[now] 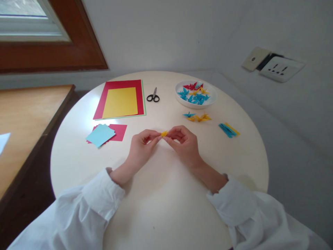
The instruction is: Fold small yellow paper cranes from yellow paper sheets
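A small yellow folded paper piece is pinched between both hands above the middle of the round table. My left hand is closed on its left side, thumb and forefinger together. From the right, my right hand grips the other side the same way. The fingertips cover part of the piece, so its exact shape is hard to make out. Beyond my right hand lie blue and yellow paper cranes. A white round dish behind them holds several red, blue and yellow cranes.
Black-handled scissors lie at the back. Left of them are a yellow sheet and a larger red sheet. Light blue paper squares overlap red ones at left. Blue and yellow folded strips lie at right.
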Motion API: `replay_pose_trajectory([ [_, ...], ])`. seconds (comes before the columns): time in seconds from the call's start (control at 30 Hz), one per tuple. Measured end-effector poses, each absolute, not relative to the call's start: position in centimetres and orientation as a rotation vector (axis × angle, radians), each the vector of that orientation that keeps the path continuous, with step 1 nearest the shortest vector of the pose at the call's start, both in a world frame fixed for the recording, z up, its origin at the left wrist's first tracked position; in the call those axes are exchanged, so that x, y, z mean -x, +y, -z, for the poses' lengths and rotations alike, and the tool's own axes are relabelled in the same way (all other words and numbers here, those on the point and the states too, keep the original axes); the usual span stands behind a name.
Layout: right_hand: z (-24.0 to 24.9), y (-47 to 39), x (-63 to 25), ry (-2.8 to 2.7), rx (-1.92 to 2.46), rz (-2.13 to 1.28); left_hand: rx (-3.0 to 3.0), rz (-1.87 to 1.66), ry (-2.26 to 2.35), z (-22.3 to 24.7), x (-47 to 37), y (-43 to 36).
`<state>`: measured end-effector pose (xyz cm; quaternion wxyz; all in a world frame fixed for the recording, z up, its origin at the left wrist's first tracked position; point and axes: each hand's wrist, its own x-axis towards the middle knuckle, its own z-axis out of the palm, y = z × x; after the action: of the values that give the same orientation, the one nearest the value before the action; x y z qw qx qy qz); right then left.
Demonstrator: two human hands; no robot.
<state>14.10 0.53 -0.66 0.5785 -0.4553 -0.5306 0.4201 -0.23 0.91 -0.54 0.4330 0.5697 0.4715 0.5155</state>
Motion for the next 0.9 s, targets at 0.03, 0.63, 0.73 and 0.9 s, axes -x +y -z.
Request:
replay_pose_trajectory([
  [0.03, 0.7, 0.53, -14.08, -1.234, 1.062, -0.985, -1.445, -1.287, 1.176, 0.51, 0.25, 0.88],
  [0.63, 0.71, 0.13, -14.03, -1.358, 1.077, -0.81, -1.385, -1.171, 1.158, -0.03, 0.1, 0.82],
  [0.73, 0.7, 0.01, -14.04, -1.441, 1.064, -0.713, -1.335, -1.163, 1.151, -0.06, 0.06, 0.79],
  [0.9, 0.68, -0.11, -14.01, -1.481, 1.023, -0.671, -1.219, -1.14, 1.058, 0.2, 0.05, 0.88],
])
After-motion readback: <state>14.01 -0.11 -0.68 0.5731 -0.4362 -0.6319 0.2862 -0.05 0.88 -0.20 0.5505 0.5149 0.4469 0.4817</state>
